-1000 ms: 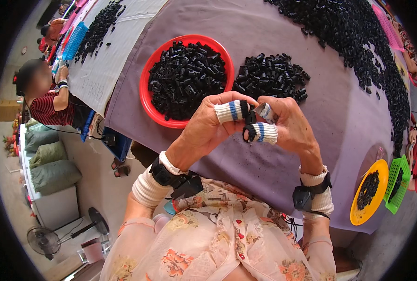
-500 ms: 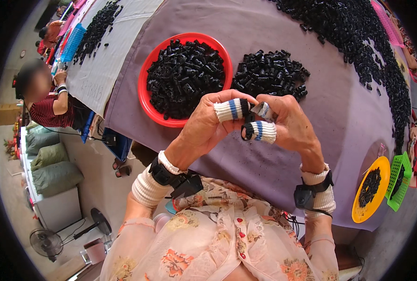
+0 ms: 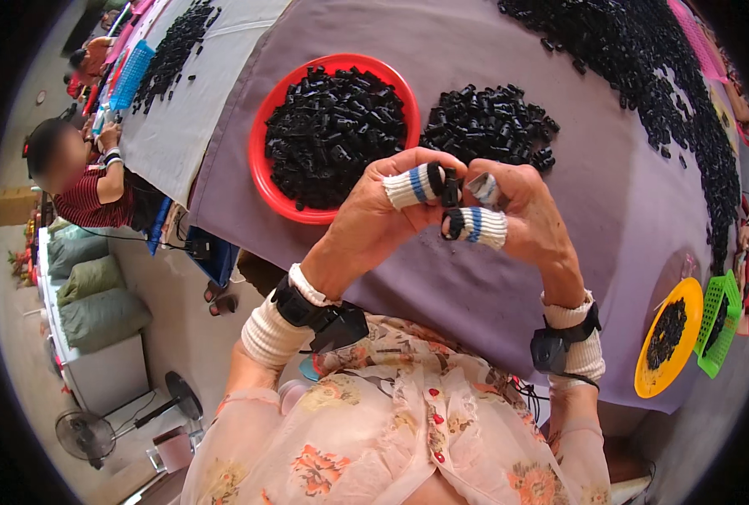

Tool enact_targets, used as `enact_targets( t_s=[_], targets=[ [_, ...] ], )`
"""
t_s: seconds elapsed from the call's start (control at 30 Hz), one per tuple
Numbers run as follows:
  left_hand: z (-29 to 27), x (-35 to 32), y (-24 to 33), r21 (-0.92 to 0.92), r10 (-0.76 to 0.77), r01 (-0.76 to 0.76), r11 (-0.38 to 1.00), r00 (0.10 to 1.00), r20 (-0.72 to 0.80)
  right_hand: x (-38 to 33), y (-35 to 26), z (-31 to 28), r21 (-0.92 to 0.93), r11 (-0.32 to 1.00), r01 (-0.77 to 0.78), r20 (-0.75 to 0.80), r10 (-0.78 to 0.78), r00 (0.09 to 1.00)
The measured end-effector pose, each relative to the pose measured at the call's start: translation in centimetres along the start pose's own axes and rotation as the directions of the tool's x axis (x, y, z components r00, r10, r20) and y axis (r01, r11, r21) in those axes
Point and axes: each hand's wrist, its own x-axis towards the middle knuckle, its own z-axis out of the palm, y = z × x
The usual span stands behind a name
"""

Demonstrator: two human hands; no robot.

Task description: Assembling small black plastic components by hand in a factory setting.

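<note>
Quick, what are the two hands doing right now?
Left hand: closed, pinching a small black part.
Right hand: closed on the same small black part.

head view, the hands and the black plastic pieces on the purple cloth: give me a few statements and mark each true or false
1. The round red plastic bowl holds small black plastic pieces. True.
2. The left hand and right hand rest flat on the purple tablecloth. False: both are raised above it, fingertips together around one small black piece.
3. White knitted finger sleeves with a blue stripe cover some fingertips. True.
4. The loose heap of black pieces beside the bowl lies on its left. False: it lies on its right.
5. The round yellow plastic dish is empty. False: it holds black pieces.
</note>
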Motion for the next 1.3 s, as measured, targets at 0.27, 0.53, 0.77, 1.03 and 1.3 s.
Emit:
enact_targets(
  t_s=[0.27, 0.53, 0.77, 1.03, 1.3],
  targets=[
    [0.1, -0.3, -0.2, 0.006, 0.002, -0.002, 1.0, 1.0, -0.028, 0.2, -0.9, -0.1, 0.066, 0.997, -0.032, -0.04, 0.035, 0.999],
    [-0.2, 0.0, -0.2, 0.083, 0.066, -0.063, 0.995, 0.997, -0.041, 1.1, -0.4, -0.4, 0.181, 0.983, -0.03, -0.053, 0.04, 0.998],
    [-0.8, -0.2, -0.2, 0.088, 0.068, -0.065, 0.994, 0.997, -0.03, 1.2, -0.2, -0.1, 0.183, 0.981, -0.061, -0.102, 0.081, 0.992],
    [-0.8, -0.5, 0.1, 0.051, 0.08, -0.08, 0.995, 0.997, -0.002, 0.4, -0.1, 0.0, 0.297, 0.945, -0.141, -0.167, 0.197, 0.966],
    [-1.0, -0.7, -0.1, 0.008, 0.087, -0.087, 0.996, 0.992, -0.088, 0.0, -0.6, 1.9, -0.016, 0.996, 0.087, -0.225, -0.088, 0.97]
  ],
)
